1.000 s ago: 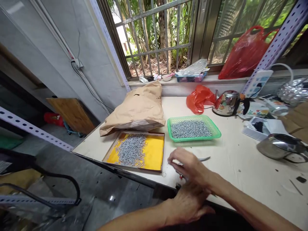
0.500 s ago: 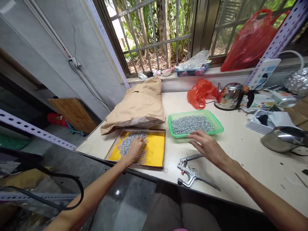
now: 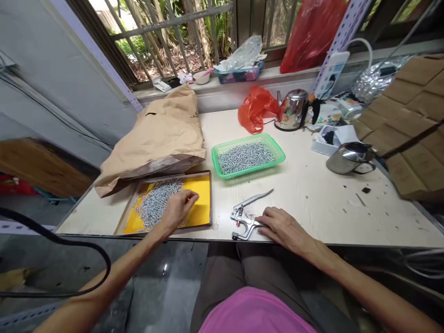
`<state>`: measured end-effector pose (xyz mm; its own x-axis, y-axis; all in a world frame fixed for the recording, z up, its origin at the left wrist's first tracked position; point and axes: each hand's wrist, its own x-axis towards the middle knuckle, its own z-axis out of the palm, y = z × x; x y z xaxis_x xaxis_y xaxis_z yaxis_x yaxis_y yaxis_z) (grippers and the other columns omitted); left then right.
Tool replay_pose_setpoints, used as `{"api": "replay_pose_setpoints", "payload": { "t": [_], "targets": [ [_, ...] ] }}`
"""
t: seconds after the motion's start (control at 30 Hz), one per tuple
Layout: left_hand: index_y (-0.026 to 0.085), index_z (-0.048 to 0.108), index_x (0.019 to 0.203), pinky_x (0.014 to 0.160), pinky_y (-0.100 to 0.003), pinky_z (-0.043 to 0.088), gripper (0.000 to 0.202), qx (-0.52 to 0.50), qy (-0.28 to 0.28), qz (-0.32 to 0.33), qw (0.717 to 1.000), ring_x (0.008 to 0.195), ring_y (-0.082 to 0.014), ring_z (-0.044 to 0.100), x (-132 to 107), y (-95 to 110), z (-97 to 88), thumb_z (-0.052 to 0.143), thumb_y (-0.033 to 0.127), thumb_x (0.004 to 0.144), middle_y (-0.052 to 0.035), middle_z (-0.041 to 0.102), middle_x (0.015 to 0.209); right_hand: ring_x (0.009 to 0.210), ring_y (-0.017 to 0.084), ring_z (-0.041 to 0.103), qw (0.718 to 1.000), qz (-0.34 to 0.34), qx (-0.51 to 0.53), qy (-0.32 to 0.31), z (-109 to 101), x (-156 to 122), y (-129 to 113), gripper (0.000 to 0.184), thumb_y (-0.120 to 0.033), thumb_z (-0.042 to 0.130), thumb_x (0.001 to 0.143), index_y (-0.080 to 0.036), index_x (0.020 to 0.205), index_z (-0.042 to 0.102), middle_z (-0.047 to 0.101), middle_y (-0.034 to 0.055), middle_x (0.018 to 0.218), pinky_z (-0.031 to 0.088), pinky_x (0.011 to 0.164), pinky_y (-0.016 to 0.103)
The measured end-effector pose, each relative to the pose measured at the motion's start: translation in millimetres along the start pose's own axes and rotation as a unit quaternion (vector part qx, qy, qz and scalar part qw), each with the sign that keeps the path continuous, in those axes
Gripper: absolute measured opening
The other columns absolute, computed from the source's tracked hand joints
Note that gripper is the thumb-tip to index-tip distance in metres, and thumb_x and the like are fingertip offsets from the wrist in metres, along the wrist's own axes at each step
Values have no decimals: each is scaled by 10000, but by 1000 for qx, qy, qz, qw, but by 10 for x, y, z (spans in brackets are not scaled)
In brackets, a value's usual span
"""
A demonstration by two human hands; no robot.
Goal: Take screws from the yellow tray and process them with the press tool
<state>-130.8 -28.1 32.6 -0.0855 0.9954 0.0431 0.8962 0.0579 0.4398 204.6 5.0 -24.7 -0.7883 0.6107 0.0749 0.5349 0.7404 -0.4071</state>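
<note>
My left hand [image 3: 178, 208] rests in the yellow-lined tray [image 3: 203, 203] among the small metal pieces [image 3: 156, 206], fingers curled as if pinching; what it holds is too small to see. My right hand [image 3: 282, 226] lies on the table at the near edge with its fingers on the lower handle of the metal pliers [image 3: 246, 215], which lie flat on the table. A green basket [image 3: 248, 157] full of the same metal pieces stands behind the pliers.
A brown paper sack [image 3: 157, 136] lies behind the yellow tray. A red bag [image 3: 255, 108], a steel kettle [image 3: 293, 108], a steel pot [image 3: 348, 157] and cardboard [image 3: 409, 125] crowd the back and right. The table edge [image 3: 312, 243] is close to my body.
My right hand came back from the green basket to the pliers at the near edge. My left hand stays in the yellow tray. The camera tilted down and right.
</note>
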Motion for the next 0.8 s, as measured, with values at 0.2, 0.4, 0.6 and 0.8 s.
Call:
{"api": "replay_pose_setpoints", "payload": {
  "t": [0.2, 0.4, 0.6, 0.8],
  "targets": [
    [143, 657, 792, 448, -220, 325, 386, -282, -149, -152, 935, 445, -92, 437, -329, 778, 658, 524, 505, 774, -11, 629, 654, 833, 188, 524, 999, 18, -38, 5, -15, 10, -69, 170, -204, 502, 949, -193, 1019, 656, 592, 64, 897, 385, 736, 302],
    [123, 662, 681, 523, -224, 330, 388, -248, -120, -158, 948, 560, -124, 476, -390, 802, 868, 543, 488, 735, -21, 588, 597, 843, 187, 510, 998, 34, -42, 22, 46, 2, -59, 145, -222, 530, 939, -204, 993, 663, 591, 52, 896, 359, 719, 297],
    [127, 657, 667, 526, -223, 307, 388, -202, -139, -161, 956, 571, -122, 456, -385, 771, 861, 527, 488, 722, -3, 542, 576, 843, 183, 506, 998, 44, -45, 21, 62, -9, -54, 136, -221, 540, 935, -206, 992, 663, 594, 47, 909, 349, 717, 296],
    [161, 546, 590, 432, -211, 193, 342, -245, -236, -214, 916, 421, -64, 289, -322, 794, 824, 573, 492, 672, 68, 367, 464, 856, 190, 512, 997, 44, -61, 23, 72, -2, -53, 138, -235, 554, 929, -211, 1011, 662, 598, 45, 912, 344, 719, 307]
  ]
}}
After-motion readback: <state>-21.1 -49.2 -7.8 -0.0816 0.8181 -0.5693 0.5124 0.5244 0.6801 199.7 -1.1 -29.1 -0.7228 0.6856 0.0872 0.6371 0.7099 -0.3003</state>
